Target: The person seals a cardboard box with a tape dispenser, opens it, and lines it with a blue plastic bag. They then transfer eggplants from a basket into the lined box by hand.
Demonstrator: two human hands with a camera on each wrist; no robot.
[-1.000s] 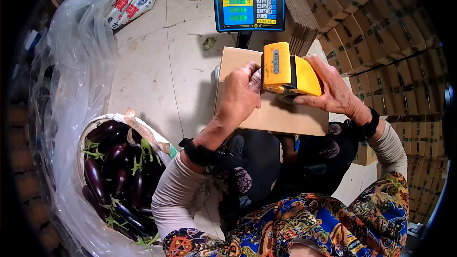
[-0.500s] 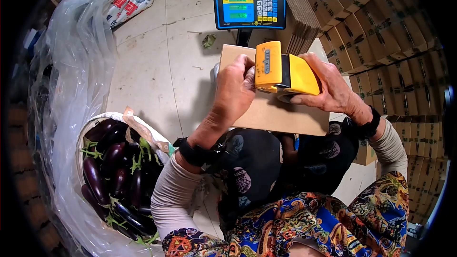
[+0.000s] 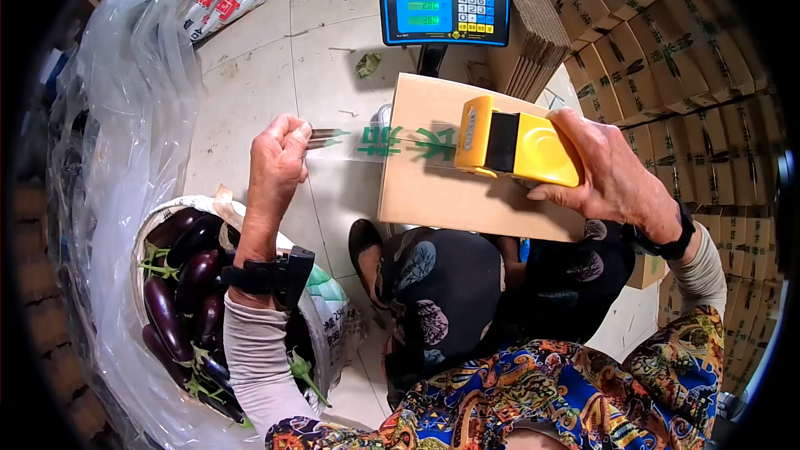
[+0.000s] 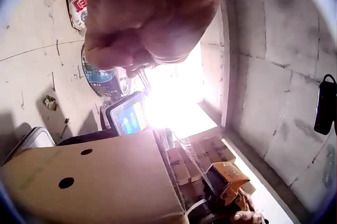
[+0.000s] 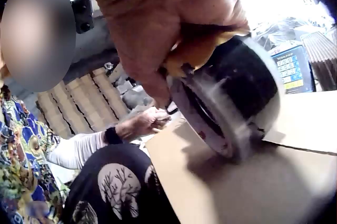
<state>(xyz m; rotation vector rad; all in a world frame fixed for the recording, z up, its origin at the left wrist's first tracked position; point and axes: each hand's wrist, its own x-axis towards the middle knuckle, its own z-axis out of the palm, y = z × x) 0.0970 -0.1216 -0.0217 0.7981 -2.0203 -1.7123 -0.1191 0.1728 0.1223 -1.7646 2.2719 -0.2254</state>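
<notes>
My right hand [image 3: 604, 162] grips a yellow tape dispenser [image 3: 546, 150] above a cardboard box [image 3: 417, 192]. In the right wrist view the tape roll [image 5: 245, 92] sits in the dispenser, close over the box top. A strip of clear packing tape [image 3: 392, 143] with green characters stretches left from the dispenser, past the box's left edge. My left hand [image 3: 279, 154] pinches its free end out to the left of the box. Seen from the left wrist, the box side [image 4: 105, 176] has two round holes.
A scale display [image 3: 446, 8] stands behind the box. At lower left, a white sack [image 3: 154, 221] holds several eggplants [image 3: 171, 317]. Flattened cardboard [image 3: 521, 25] leans at the back, and stacked cartons [image 3: 667, 67] line the right. Clear plastic sheeting [image 3: 125, 283] runs along the left.
My left hand has moved from beside the dispenser out to the left, drawing a length of tape with it. The dispenser has shifted slightly right and tilted, still in my right hand.
</notes>
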